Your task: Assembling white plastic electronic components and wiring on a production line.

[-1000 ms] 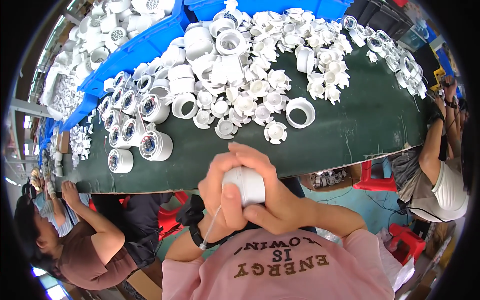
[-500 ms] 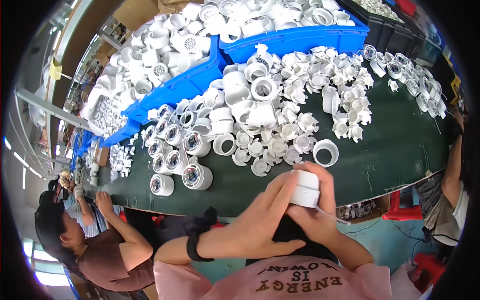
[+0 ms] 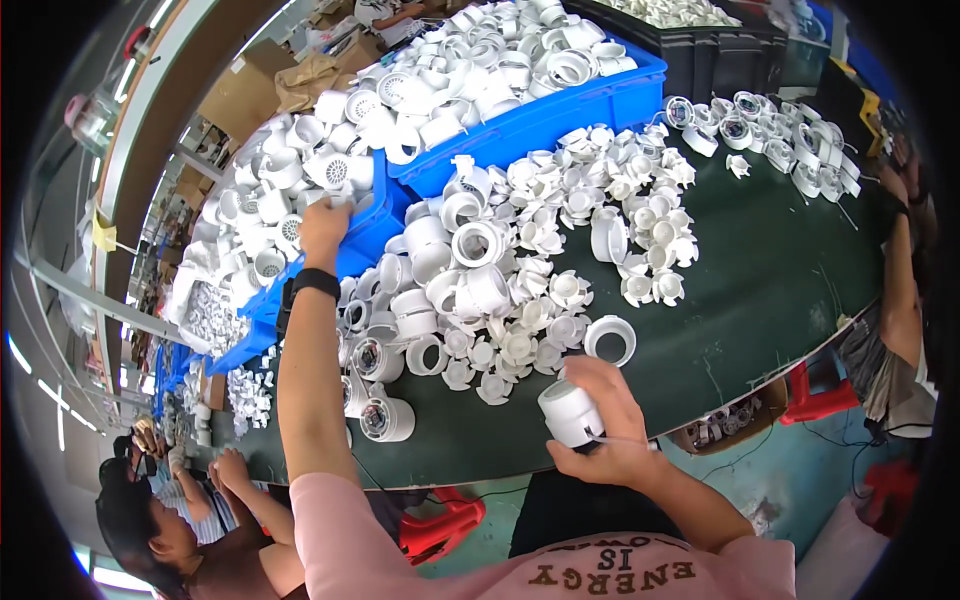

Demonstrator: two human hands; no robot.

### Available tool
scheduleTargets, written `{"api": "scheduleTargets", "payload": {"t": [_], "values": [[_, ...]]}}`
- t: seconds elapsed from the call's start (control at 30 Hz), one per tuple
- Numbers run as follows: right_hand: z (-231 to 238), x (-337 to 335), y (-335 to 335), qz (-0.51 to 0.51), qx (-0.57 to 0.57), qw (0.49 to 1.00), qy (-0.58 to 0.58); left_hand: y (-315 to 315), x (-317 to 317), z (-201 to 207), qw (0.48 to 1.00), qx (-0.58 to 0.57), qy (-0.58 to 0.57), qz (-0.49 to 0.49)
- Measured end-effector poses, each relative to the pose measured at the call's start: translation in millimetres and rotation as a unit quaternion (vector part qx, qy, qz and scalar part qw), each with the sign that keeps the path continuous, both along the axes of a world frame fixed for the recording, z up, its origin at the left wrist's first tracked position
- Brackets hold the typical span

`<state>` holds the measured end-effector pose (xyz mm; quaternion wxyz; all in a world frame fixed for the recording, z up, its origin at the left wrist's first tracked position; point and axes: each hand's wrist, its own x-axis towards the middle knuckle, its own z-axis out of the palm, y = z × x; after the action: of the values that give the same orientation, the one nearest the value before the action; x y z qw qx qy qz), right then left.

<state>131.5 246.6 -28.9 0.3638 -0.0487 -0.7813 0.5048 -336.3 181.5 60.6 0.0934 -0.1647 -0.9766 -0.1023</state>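
Observation:
My right hand (image 3: 615, 420) is closed around a white cylindrical housing (image 3: 570, 412), held in front of me above the table's near edge. A thin white cable (image 3: 625, 442) comes out of the housing by my thumb. My left arm is stretched forward, and my left hand (image 3: 325, 228) is at the right end of the left blue bin (image 3: 375, 215), among white round housings with grilled ends (image 3: 335, 170). Its fingertips are partly hidden, so a hold on any part cannot be made out.
White rings and petal-shaped caps (image 3: 520, 345) are heaped mid-table. Housings with lens-like faces (image 3: 388, 418) stand by my left arm. A second blue bin (image 3: 540, 120) and a black crate (image 3: 720, 60) stand behind. Another person (image 3: 150, 510) sits at left; someone's arm (image 3: 900, 300) shows at right.
My left hand has left the housing and reached forward and left to the blue bin. My right hand keeps the housing, now tilted and slightly further left. The view has shifted.

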Motion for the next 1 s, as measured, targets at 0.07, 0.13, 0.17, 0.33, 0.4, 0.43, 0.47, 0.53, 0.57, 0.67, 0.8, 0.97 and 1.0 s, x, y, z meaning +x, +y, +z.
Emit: {"api": "scheduleTargets", "payload": {"t": [0.07, 0.13, 0.17, 0.33, 0.4, 0.43, 0.47, 0.53, 0.57, 0.67, 0.8, 0.97, 1.0], "values": [[12.2, 1.0, -2.8, 0.008, 0.030, 0.999, -0.014, -38.8, -18.4, 0.3, 0.976, 0.128, 0.155, -0.080], [7.8, -1.0, -7.4, 0.027, 0.037, 0.999, -0.010, -74.2, -16.5, -0.9, 0.899, 0.291, 0.256, -0.205], [-4.9, 2.0, -1.0, 0.004, -0.035, 0.999, -0.023, -37.5, 28.9, 0.5, 0.859, 0.373, 0.214, -0.278], [-14.0, 4.7, 3.2, 0.026, -0.127, 0.990, 0.063, -60.6, 210.3, 20.6, 0.798, 0.401, -0.214, -0.396], [7.2, 7.3, 7.9, 0.027, 0.012, 0.994, 0.102, -79.8, 277.6, 18.0, 0.705, 0.348, -0.440, -0.434], [22.3, 9.4, 4.3, 0.011, -0.003, 0.993, 0.115, -85.3, 296.3, 12.6, 0.722, 0.251, -0.440, -0.472], [31.6, 9.7, 0.8, -0.001, -0.019, 0.992, 0.127, -89.3, 322.9, 8.0, 0.671, 0.294, -0.567, -0.377], [32.1, 14.0, 3.8, 0.108, -0.173, 0.978, 0.035, -87.3, 340.0, -3.9, 0.610, 0.351, -0.637, -0.315], [28.6, 16.8, 5.7, 0.138, -0.204, 0.969, -0.006, -88.3, 343.2, -8.1, 0.602, 0.355, -0.643, -0.312], [29.9, 18.5, 15.7, 0.217, -0.251, 0.942, -0.057, -90.9, 345.7, -13.6, 0.527, 0.411, -0.695, -0.267], [40.1, 18.7, 21.7, 0.385, -0.234, 0.888, -0.090, -90.0, 342.1, -27.6, 0.476, 0.393, -0.742, -0.261], [27.0, 17.6, 19.8, 0.434, -0.281, 0.852, -0.084, -96.4, 346.5, -37.7, 0.457, 0.387, -0.778, -0.189], [28.1, 19.0, 14.9, 0.398, -0.285, 0.868, -0.085, -97.1, 348.8, -37.5, 0.457, 0.390, -0.777, -0.188]]}}
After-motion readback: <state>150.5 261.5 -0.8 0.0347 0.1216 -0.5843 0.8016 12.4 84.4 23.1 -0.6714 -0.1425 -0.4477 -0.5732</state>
